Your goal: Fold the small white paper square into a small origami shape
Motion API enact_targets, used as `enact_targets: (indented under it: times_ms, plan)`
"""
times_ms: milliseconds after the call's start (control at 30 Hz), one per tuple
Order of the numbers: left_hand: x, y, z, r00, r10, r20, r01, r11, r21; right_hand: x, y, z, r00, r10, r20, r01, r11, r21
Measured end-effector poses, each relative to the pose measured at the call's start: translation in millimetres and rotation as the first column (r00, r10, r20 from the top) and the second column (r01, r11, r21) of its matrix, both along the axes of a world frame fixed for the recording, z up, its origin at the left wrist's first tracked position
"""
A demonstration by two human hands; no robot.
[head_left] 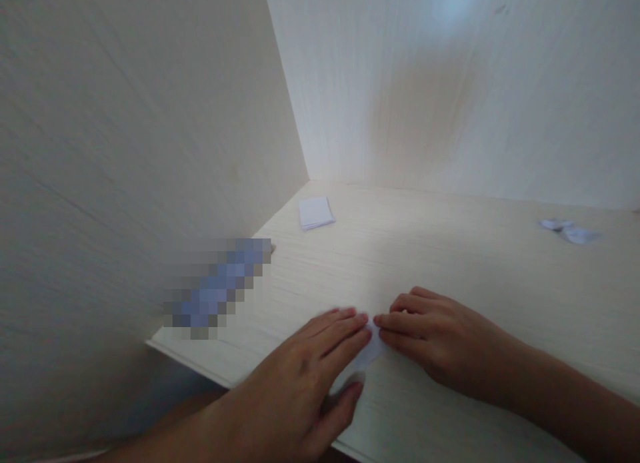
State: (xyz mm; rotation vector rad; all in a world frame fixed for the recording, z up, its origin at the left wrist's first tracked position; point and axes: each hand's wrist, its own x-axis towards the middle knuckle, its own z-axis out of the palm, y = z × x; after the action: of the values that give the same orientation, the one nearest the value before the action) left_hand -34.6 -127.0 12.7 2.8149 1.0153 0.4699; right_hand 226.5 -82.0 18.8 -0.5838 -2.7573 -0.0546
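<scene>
A small piece of white paper (pixel 371 352) lies on the pale table near its front edge, partly hidden under my fingers. My left hand (pixel 320 363) rests over its left side, fingers together on the paper and thumb apart below, at the paper's lower edge. From the right, my right hand (pixel 430 330) touches the paper's upper right part with its fingertips, the fingers bent and close together. The fingertips of both hands almost meet at the top of the paper. Folds in the paper are too hidden to make out.
A stack of square white papers (pixel 315 212) lies near the back corner of the table (pixel 280 276). Folded white paper pieces (pixel 575 232) sit at the back right. A blurred blue object (pixel 220 290) lies along the left wall. Walls stand at the left and back.
</scene>
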Motion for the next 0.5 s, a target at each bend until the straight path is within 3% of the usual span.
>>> enact_targets:
  times_ms: [300,500]
  plan:
    - [2.2,0.2,6.2,0.997,-0.004,-0.075,0.003,1.0,-0.015,-5.8,-7.5,0.7,0.998,-0.028,0.063,0.025,0.998,0.05]
    - [1.3,0.5,4.9,0.993,0.006,-0.117,-0.007,1.0,-0.01,-9.1,-9.2,2.8,0.997,-0.074,0.014,0.075,0.993,-0.096]
